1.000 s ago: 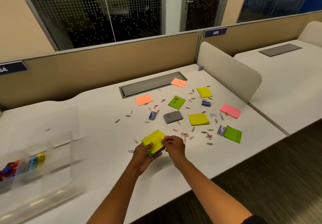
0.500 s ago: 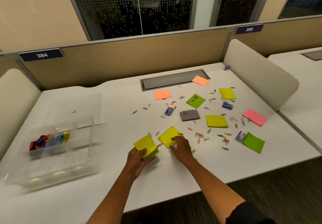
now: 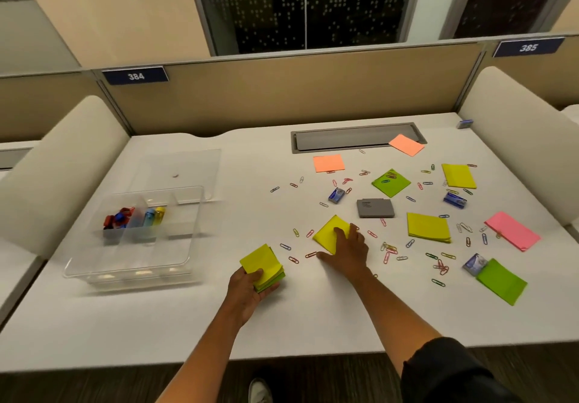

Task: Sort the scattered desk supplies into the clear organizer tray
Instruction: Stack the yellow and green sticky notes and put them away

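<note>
My left hand [image 3: 247, 293] grips a stack of yellow and green sticky notes [image 3: 262, 266] just above the white desk [image 3: 156, 324]. My right hand [image 3: 347, 254] lies flat with spread fingers on a separate yellow sticky pad [image 3: 329, 233] on the desk. The clear organizer tray [image 3: 103, 265] stands to the left; its back compartments hold red and blue clips [image 3: 118, 217] and small blue and yellow items [image 3: 155, 214].
Orange [image 3: 328, 162], green [image 3: 391, 182], yellow [image 3: 427, 227] and pink [image 3: 512, 230] sticky pads, a grey box [image 3: 375, 207], small blue staple boxes [image 3: 336, 195] and several coloured paper clips [image 3: 388, 247] litter the desk's right half. Padded dividers [image 3: 56, 177] flank the desk; a cable slot [image 3: 354, 138] lies at the back.
The two hands have drawn apart: the left carries the sticky stack leftward toward the tray, the right stays pressed on the split-off yellow pad. My view has swung left.
</note>
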Action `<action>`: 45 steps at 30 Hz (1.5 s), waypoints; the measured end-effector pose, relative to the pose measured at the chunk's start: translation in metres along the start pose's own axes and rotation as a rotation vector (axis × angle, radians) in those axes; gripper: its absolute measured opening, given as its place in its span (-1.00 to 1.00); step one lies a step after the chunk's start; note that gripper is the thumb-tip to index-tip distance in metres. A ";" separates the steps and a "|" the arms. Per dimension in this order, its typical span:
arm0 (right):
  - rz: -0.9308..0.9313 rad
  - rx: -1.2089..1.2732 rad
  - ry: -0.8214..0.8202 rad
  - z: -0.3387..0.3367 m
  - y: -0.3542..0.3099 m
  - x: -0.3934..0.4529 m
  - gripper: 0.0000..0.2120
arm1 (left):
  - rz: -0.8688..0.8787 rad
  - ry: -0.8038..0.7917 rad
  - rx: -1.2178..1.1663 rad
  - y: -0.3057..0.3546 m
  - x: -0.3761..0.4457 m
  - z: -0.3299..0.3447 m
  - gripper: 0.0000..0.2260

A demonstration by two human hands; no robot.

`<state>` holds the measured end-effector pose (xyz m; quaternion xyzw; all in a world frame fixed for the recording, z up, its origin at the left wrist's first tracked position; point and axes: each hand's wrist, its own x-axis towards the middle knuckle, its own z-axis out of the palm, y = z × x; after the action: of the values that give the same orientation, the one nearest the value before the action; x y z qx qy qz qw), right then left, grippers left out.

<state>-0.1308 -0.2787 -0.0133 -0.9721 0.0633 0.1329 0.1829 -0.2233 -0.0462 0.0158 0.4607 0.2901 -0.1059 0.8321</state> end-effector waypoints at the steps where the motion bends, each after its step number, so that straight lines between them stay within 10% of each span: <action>1: 0.007 -0.016 0.000 -0.002 0.001 0.002 -0.13 | -0.001 0.006 -0.003 0.000 0.000 0.000 -0.68; 23: -0.129 0.453 0.166 -0.020 0.004 -0.020 -0.15 | -0.036 -0.024 0.032 0.004 0.000 0.011 -0.69; 35: -0.659 0.311 0.102 -0.022 -0.089 -0.040 -0.15 | -0.123 -0.184 0.036 0.058 0.024 0.006 -0.66; 45: -0.691 0.356 -0.041 -0.015 -0.179 -0.018 -0.04 | -0.054 -0.340 0.229 0.125 0.056 -0.041 -0.66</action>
<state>-0.1136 -0.1176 0.0660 -0.8863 -0.2495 0.0696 0.3840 -0.1384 0.0614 0.0546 0.5199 0.1437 -0.2369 0.8080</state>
